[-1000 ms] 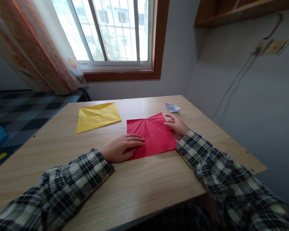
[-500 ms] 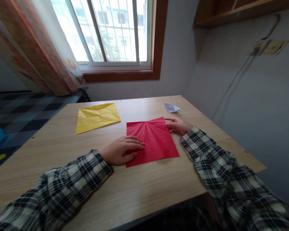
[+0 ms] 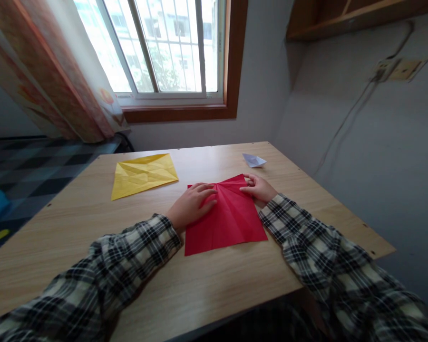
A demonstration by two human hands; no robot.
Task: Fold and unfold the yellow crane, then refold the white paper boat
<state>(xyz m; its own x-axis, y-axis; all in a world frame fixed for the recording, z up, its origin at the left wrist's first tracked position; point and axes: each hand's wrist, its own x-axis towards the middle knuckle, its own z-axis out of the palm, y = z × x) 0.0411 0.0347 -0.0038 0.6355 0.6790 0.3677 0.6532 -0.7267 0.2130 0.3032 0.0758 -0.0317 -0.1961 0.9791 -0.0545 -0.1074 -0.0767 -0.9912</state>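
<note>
A square sheet of red paper (image 3: 228, 223) lies before me, with creases fanning out from the middle of its far edge. My left hand (image 3: 191, 204) rests over its left part, fingers stretched toward the point where the creases meet. At the far right corner, my right hand (image 3: 259, 187) pinches the sheet, thumb on top and fingers at the edge. That corner looks slightly raised. Part of the left edge is hidden under my left hand.
A creased yellow paper (image 3: 146, 175) lies at the back left of the wooden table (image 3: 153, 280). Beyond my right hand sits a small white folded paper boat (image 3: 254, 160). A window (image 3: 171, 47) and a wall are behind the table.
My left hand has slid away from me and a little right, up to the crease point. My right hand has moved onto the corner and closed on it. The sheet has shifted slightly toward me.
</note>
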